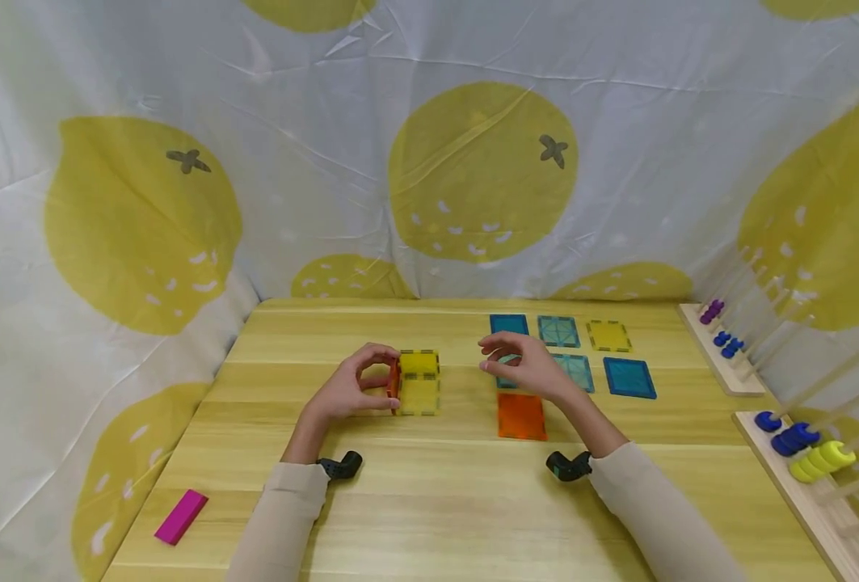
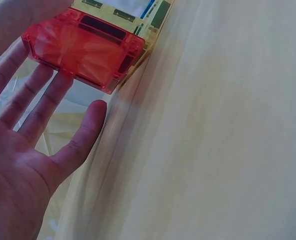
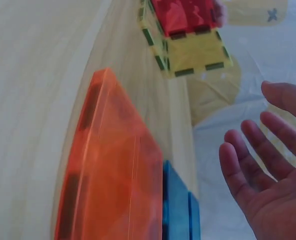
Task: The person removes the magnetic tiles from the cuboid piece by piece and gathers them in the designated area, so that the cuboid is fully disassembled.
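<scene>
In the head view the left hand [image 1: 349, 390] is pinching a red tile [image 1: 393, 385] beside yellow tiles [image 1: 419, 398] on the worktop [image 1: 458, 501], in the left wrist view fingers [image 2: 48, 102] are touching its edge, and in the right wrist view the right hand [image 3: 276, 200] is hanging loosely spread.

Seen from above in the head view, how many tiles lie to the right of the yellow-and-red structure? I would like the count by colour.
Blue or teal tiles: 5 (some partly behind the right hand)
Yellow tile: 1
Orange tile: 1
Total: 7
</scene>
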Action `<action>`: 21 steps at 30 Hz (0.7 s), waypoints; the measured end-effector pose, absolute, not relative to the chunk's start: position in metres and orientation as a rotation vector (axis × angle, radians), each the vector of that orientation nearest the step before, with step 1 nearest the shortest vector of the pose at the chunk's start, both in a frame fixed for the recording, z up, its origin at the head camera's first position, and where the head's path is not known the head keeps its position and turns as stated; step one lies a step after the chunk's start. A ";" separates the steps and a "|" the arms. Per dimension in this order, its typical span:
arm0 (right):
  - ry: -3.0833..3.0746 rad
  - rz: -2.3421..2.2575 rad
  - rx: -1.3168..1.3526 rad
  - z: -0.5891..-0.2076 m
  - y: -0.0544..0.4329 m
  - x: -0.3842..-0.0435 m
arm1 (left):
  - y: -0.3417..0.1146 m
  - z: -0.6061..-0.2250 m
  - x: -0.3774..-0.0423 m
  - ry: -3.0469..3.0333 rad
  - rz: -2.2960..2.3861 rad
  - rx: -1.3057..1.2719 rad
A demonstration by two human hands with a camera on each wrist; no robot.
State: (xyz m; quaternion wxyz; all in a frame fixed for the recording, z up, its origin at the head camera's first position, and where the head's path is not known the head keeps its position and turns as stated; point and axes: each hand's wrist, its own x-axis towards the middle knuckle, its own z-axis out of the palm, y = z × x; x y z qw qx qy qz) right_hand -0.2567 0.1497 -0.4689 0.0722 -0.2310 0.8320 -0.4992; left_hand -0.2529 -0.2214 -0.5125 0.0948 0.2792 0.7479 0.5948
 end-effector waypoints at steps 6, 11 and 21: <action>2.455 -1.486 -0.754 -0.472 0.114 -0.270 | -0.222 -0.513 -0.253 2.204 1.765 0.823; 2.437 -1.484 -0.794 -0.476 0.091 -0.276 | -0.221 -0.510 -0.253 2.207 1.757 0.819; 2.460 -1.468 -0.785 -0.481 0.068 -0.277 | -0.219 -0.511 -0.251 2.201 1.758 0.831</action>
